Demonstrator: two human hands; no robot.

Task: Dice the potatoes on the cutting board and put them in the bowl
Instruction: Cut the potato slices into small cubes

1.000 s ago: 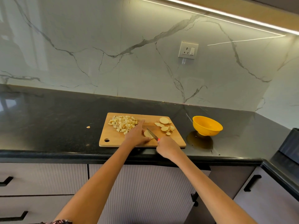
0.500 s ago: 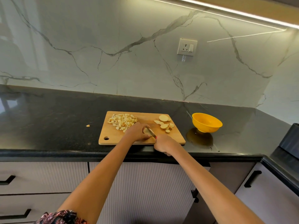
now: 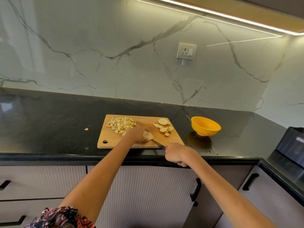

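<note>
A wooden cutting board (image 3: 111, 139) lies on the black counter. A heap of diced potato (image 3: 121, 125) covers its far left part, and several round potato slices (image 3: 163, 127) lie at its far right. My left hand (image 3: 139, 134) holds a potato piece (image 3: 147, 135) down near the board's front middle. My right hand (image 3: 178, 154) grips a knife (image 3: 158, 143) by its red handle at the counter's front edge, the blade tip pointing at the held piece. A yellow bowl (image 3: 205, 126) stands to the right of the board; its inside shows nothing.
One stray potato bit (image 3: 86, 129) lies on the black counter (image 3: 49, 122) left of the board. A dark appliance (image 3: 291, 145) sits at the far right. A wall socket (image 3: 186, 51) is on the marble backsplash. Drawers and cabinet doors run below the counter.
My right hand has drawn the knife back toward the counter's front edge, away from the potato piece. My left hand stays on the piece.
</note>
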